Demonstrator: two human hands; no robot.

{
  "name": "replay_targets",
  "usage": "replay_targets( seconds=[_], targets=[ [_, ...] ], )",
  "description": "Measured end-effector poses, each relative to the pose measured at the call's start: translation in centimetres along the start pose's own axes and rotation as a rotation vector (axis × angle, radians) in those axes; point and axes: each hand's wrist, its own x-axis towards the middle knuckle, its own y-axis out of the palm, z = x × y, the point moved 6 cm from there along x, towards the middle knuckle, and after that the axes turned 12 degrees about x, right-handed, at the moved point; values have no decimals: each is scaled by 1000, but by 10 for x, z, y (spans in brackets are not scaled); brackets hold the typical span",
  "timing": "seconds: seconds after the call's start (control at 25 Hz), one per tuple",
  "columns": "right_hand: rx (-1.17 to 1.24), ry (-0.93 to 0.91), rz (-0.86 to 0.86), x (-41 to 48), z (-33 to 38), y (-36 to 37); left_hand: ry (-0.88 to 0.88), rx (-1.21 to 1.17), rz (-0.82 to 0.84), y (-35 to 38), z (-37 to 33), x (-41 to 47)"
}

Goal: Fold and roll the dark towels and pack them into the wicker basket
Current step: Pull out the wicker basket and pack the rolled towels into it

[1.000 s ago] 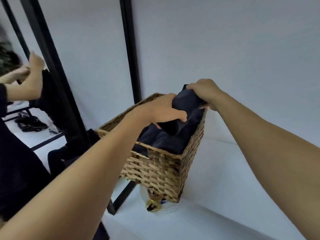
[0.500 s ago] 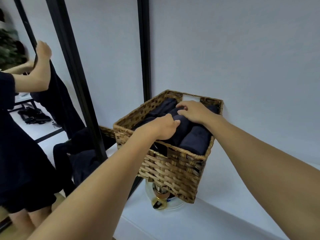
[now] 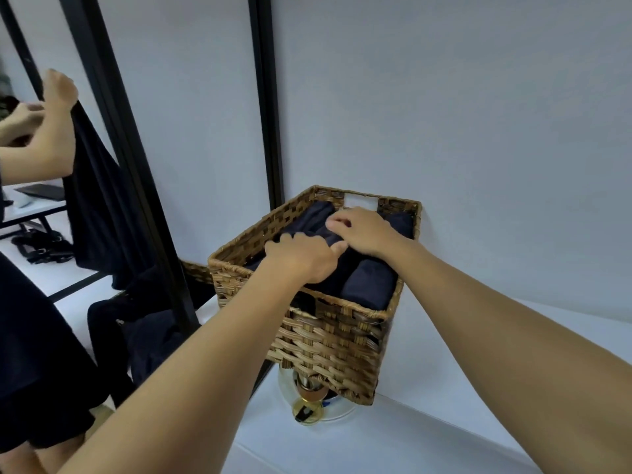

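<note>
A rectangular brown wicker basket (image 3: 328, 340) stands on a white bench (image 3: 444, 432), pushed into the corner against a pale grey wall (image 3: 444, 114). Inside it lie dark navy rolled cloth towels (image 3: 369, 285), packed side by side.

Two bare forearms reach in from the bottom edge. The left hand (image 3: 301, 260) is curled knuckles-up around the middle towel (image 3: 326, 285), and the right hand (image 3: 364, 230) is just behind it, fingers bent onto the same towel. The thumb tips almost touch. The hands and the left forearm cover that towel and part of the near rim.

We count one basket, two hands and three rolls in plain view — one at the back left, one at the back right, one at the front right — plus the covered one.

Under the basket's near corner sits a round clear glass object with a gold-coloured piece (image 3: 309, 403); we cannot tell what it is. Left of the basket a black-framed mirror (image 3: 113, 124) leans, and a black upright post (image 3: 270, 114) runs up the wall. At the far left another person's raised hand (image 3: 60, 90) holds up a hanging dark cloth (image 3: 92, 200).
</note>
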Motion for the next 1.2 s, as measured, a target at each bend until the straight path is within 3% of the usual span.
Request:
replay_targets(
  seconds=[0.16,0.24,0.48,0.68,0.84,1.04,1.2],
  targets=[
    [219,18,-248,-34,-9,-62,158,-101,-274,-48,-64,10],
    [300,95,-368,-62,-32,-104,292,-245,-302,-63,-120,15],
    [313,430,-654,-189,-155,-231,542,-581,-102,-66,-313,-12],
    [220,722,-683,-294,-259,-303,664,-632,154,-27,-476,-44],
    [122,829,-728,-367,-344,-350,685,-639,297,3,-593,-62],
    [-29,974,-690,-424,-431,-371,672,-580,392,36,-683,-63],
    [103,1011,-680,-438,-462,-364,655,-542,389,57,-717,-57]
  ],
)
